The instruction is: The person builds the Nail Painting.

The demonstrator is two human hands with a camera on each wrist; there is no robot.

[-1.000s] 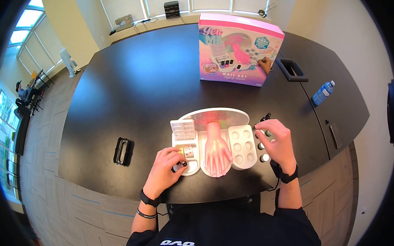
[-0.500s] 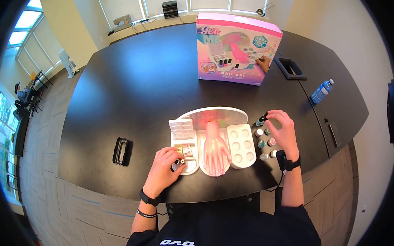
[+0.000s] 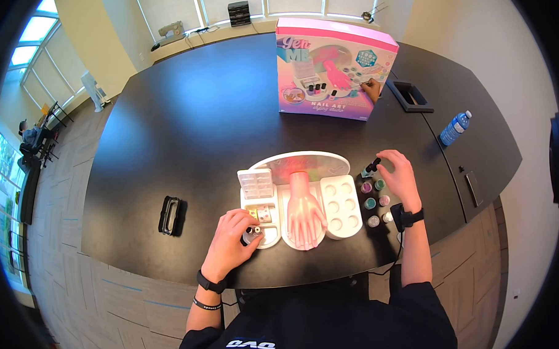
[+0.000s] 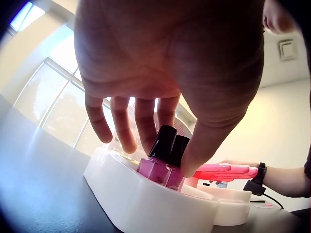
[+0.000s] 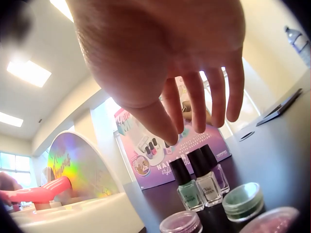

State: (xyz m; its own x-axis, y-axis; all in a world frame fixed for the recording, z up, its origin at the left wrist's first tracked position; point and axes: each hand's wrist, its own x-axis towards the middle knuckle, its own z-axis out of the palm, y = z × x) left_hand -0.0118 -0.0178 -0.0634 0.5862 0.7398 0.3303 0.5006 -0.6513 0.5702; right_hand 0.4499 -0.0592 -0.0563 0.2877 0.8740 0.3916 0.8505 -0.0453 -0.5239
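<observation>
Two pink bottles (image 4: 154, 170) in the grip of the left hand (image 3: 229, 238)

Thumb and fingers of the left hand close round the pair, which lean slightly at the outer end of the white tray (image 4: 146, 194) (its wall hides their bases). Their black caps show between the thumb and the fingers. Just beyond, in the same tray, lie small patterned rolls (image 3: 264, 214), with a clear case (image 3: 256, 183) standing behind them.

On the other side, the right hand (image 3: 401, 177) is loose, thumb apart from the fingers, palm down above a green bottle (image 5: 190, 195), a clear bottle (image 5: 209, 189) and a purple bottle (image 5: 221, 179). These three stand close together on the dark table (image 3: 217, 143). Nearer the person are small round jars, among them a green jar (image 5: 243, 204) and a lilac jar (image 5: 181, 224).

Between the hands, a pink model hand (image 3: 303, 213) lies with its fingers toward the person, a six-well palette (image 3: 341, 199) beside it. Farther back stand the box (image 3: 334, 71) and, to its right, a water bottle (image 3: 455, 129).
</observation>
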